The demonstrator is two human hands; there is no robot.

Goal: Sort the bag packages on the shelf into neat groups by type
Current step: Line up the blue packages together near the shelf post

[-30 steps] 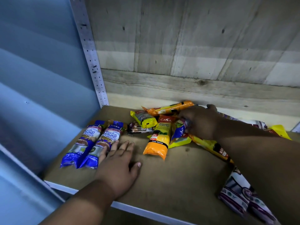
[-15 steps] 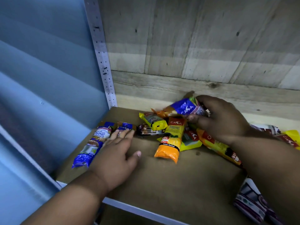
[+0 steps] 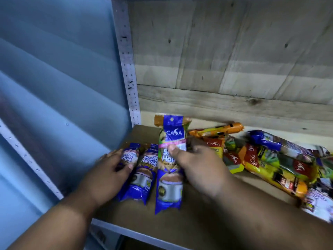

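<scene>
Bag packages: 3 blue ones sit at the shelf's (image 3: 189,224) front-left corner, long sides parallel. My right grip (image 3: 198,166) pinches the 3rd blue package (image 3: 170,184) at its middle, thumb across the label, top end raised toward the back wall, bottom end near the front edge. It lies just right of the 2nd blue package (image 3: 144,177), which is touching the 1st blue package (image 3: 128,159). My left grip (image 3: 108,174) curls over the 1st blue package, thumb on its face, fingers around its left side. Mixed pile (image 3: 270,159) of orange, yellow and red packages covers the shelf's right half, overlapping, unsorted. 1 orange package (image 3: 219,129) lies along the back edge. Perforated metal upright (image 3: 129,69) stands at the back-left corner.
</scene>
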